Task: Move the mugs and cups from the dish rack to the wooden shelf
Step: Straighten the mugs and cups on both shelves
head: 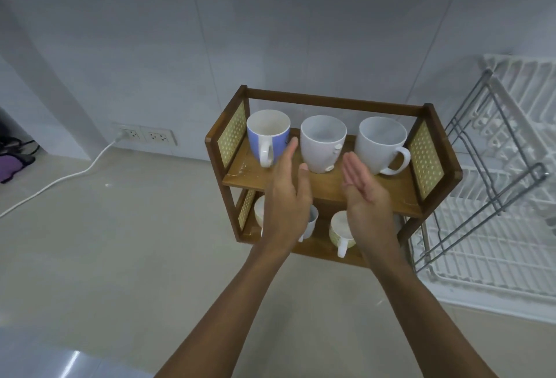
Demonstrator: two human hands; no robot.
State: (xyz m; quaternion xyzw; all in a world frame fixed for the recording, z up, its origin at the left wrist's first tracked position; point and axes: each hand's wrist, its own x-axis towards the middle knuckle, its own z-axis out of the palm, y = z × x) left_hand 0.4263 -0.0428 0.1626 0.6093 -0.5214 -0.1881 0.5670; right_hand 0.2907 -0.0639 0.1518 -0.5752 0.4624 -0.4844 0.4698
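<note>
The wooden shelf [328, 188] stands on the counter against the wall. Its upper tier carries a blue-and-white mug [267, 134] on the left, a white mug [323, 143] in the middle and a white mug [380, 144] on the right. On the lower tier stand small cups, one pale yellow cup [338, 231] plainly visible, others partly hidden behind my hands. My left hand [287, 197] and my right hand [365, 197] hover open in front of the shelf, palms facing each other, holding nothing. The white dish rack [493, 227] on the right shows no cups.
The rack's grey metal frame [493, 149] leans out close to the shelf's right side. A double wall socket [144, 135] with a white cable [60, 180] trailing over the counter sits at the left. A purple object [12, 167] lies at the far left edge.
</note>
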